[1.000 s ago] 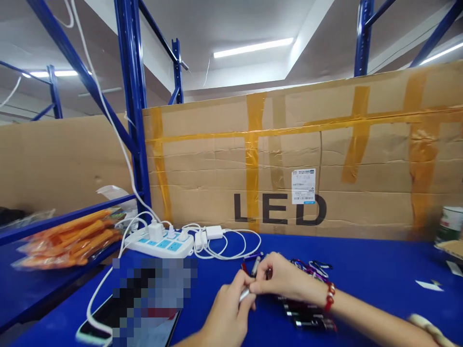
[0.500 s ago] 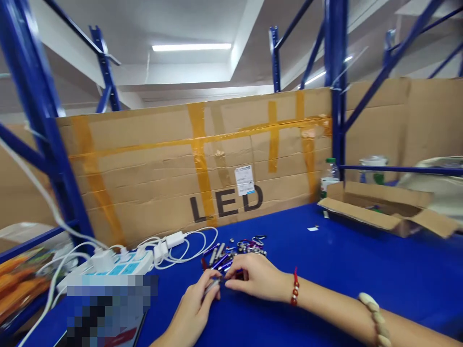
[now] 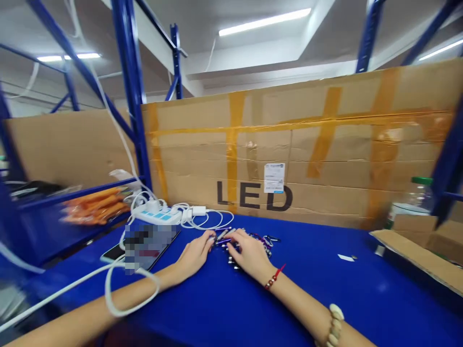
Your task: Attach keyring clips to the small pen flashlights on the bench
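A pile of small metal pieces (image 3: 267,239), silver, purple and dark, some tube-shaped and some like rings or clips, lies on the blue tabletop (image 3: 213,308). My left hand (image 3: 195,250) is at the pile's left edge, thumb and fingers pinched together. A small silver bit shows at its fingertips, too small to name. Over the front of the pile is my right hand (image 3: 249,249), fingers bent down among the pieces, thumb apart from them. It hides part of the pile, and nothing held shows in it.
Left of the hands lie a tablet-like device (image 3: 159,255), partly blurred out, and a white power strip (image 3: 155,214) with cables. One white cable (image 3: 108,289) loops over my left forearm. A cardboard wall (image 3: 195,159) stands behind; an open carton (image 3: 415,260) and a bottle (image 3: 412,202) are right.
The view has turned left and the power strip and device appear further right. My right hand has moved onto the pile's front. The left hand has come up against its left edge.
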Motion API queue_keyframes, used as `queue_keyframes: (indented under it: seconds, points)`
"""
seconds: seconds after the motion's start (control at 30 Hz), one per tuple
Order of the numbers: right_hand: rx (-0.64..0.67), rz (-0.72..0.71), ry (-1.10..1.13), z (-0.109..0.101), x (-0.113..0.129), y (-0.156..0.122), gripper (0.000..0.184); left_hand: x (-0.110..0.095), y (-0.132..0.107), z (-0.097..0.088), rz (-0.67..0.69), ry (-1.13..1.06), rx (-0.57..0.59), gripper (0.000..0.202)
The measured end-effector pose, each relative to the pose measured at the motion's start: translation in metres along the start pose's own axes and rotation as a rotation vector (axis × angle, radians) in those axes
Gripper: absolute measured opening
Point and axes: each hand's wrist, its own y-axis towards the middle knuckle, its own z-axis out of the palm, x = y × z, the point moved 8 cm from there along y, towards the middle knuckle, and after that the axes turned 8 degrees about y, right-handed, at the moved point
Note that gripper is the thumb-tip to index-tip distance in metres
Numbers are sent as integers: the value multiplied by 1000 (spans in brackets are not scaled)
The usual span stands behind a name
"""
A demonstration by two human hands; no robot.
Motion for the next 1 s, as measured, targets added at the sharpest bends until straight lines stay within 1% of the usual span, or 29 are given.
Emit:
queue_keyframes:
  seconds: [0.07,0.13,0.23,0.27,0.33,0.4,0.47,0.57,0.6,0.67,0.77,0.9,1.0]
  points:
    - [-24,2,-30,-4,0,-3,19,-4,3,-5,-14,49,-76,29]
    - [-19,-38,-94,-3,3,-4,19,-8,5,-7,2,99,-114,29]
    - [-11,-111,-172,1,8,-5,20,-18,4,-10,99,209,-181,27]
    - [-26,-116,-188,0,7,-5,21,-19,3,-10,108,224,-190,26]
    - [-77,-91,-199,-6,5,-6,22,-22,5,-10,134,245,-201,25]
    - [-135,-45,-184,-15,0,-7,23,-28,12,-8,179,263,-206,27]
    - [-177,-7,-159,-23,-6,-8,23,-38,22,-4,270,293,-191,29]
    - [-207,37,-157,-31,-17,-11,24,-57,36,11,481,354,-131,27]
    - [-208,46,-158,-32,-21,-11,24,-61,38,16,541,370,-117,27]
    - [-219,50,-146,-34,-26,-12,23,-63,41,20,604,385,-136,27]
    - [-269,23,-119,-38,-26,-13,21,-57,41,18,608,363,-214,26]
    - [-229,-31,-108,-29,-11,-11,20,-48,37,6,530,301,-305,26]
    - [-220,-11,-106,-25,-4,-11,19,-48,34,2,485,277,-319,27]
